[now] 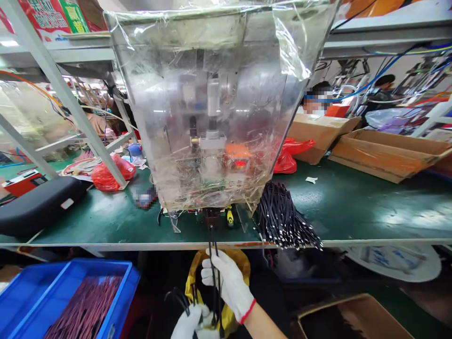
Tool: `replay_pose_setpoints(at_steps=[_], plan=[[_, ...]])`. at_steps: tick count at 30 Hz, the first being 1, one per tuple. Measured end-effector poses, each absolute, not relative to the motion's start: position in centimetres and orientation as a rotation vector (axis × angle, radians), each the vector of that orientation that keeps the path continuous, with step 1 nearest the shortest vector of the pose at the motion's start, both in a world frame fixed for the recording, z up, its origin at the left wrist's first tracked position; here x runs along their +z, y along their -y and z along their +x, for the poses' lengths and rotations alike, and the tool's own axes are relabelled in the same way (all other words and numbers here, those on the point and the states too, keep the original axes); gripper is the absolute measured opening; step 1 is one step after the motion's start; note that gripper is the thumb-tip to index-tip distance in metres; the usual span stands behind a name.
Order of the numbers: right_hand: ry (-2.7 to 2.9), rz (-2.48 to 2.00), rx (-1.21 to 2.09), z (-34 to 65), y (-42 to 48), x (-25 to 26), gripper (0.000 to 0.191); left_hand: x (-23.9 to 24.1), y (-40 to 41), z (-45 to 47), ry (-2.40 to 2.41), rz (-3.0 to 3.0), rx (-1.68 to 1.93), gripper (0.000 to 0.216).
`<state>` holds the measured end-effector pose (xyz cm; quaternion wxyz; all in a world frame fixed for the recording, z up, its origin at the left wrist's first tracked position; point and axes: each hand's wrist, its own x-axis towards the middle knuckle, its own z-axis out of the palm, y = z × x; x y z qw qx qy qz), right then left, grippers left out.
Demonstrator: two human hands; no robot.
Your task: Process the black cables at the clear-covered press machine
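My right hand (231, 282), in a white glove with a red cuff, is closed around two thin black cables (218, 301) in front of the bench edge. Their upper ends reach a dark fixture (212, 217) below the clear plastic cover (183, 188) of a machine. Lower down, my left hand (189, 322), also white-gloved, grips several more black cables (178, 297) whose ends curl out to the left. Part of this hand is cut off by the bottom edge. Behind both hands an open yellow bag (243, 263) hangs under the bench.
A thick pile of black cables (282, 216) lies right of the cover on the green bench (370, 207). A yellow screwdriver handle (230, 217) sits beside the fixture. Blue bins (132, 282) with dark red wires stand lower left; a cardboard box (374, 310) is lower right.
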<state>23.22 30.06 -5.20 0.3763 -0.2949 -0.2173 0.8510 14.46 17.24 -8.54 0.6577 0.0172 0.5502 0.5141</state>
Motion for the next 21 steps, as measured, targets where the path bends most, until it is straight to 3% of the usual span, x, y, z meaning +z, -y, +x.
replay_pose_setpoints(at_steps=[5, 10, 21], plan=[[0.610, -0.803, 2.069, 21.7, -34.5, -2.3, 0.037, -3.9, -20.1, 15.6, -1.098, -0.099, 1.292, 0.037], [0.737, -0.857, 2.210, 21.7, -36.4, -1.0, 0.028, -1.0, -21.9, 16.0, -1.010, -0.145, 1.404, 0.031], [0.781, -0.994, 2.216, 20.8, -38.0, -0.1, 0.038, -1.7, -22.0, 15.5, -1.019, -0.188, 1.442, 0.034]])
